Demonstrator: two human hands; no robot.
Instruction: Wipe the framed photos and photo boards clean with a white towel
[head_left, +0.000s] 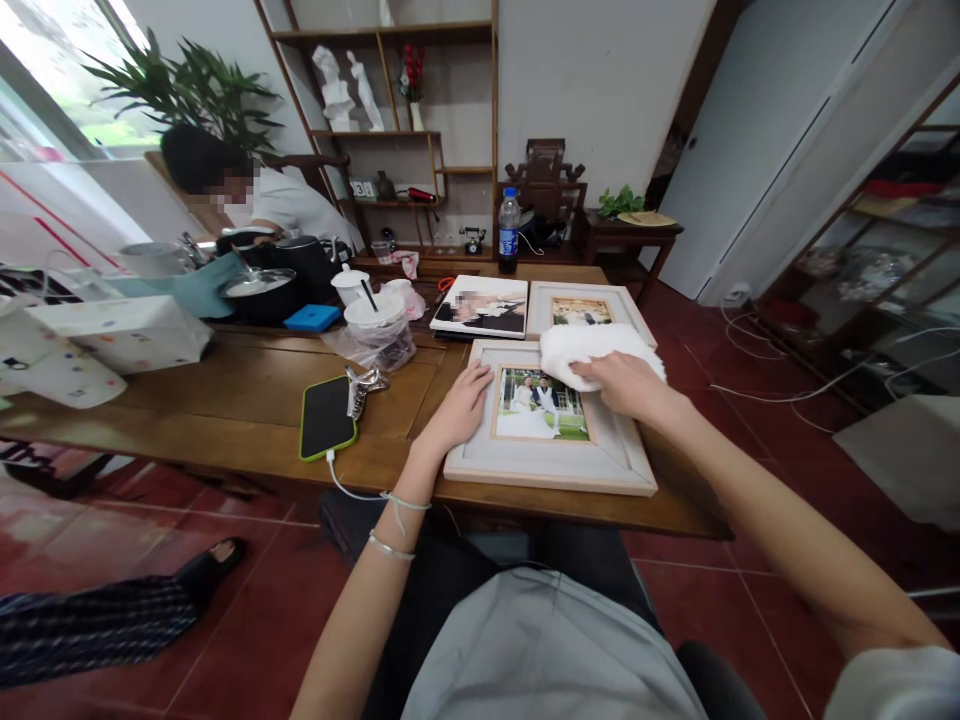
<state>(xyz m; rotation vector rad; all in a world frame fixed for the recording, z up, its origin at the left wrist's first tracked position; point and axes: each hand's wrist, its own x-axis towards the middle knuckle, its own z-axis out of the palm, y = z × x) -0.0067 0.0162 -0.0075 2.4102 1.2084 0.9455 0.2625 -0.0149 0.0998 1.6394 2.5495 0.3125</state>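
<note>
The right hand [630, 382] pinches white cloth [592, 345] over the photo frame's [547, 467] far-right corner; uncurled left hand [459, 405] touches its left edge.

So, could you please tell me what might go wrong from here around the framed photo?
The framed photo lies close to the near edge of the table, so a firm push from the right hand with the white cloth might shift it. The cable from the phone runs near the left forearm and could get snagged. The cup with a straw might spill if bumped.
</note>
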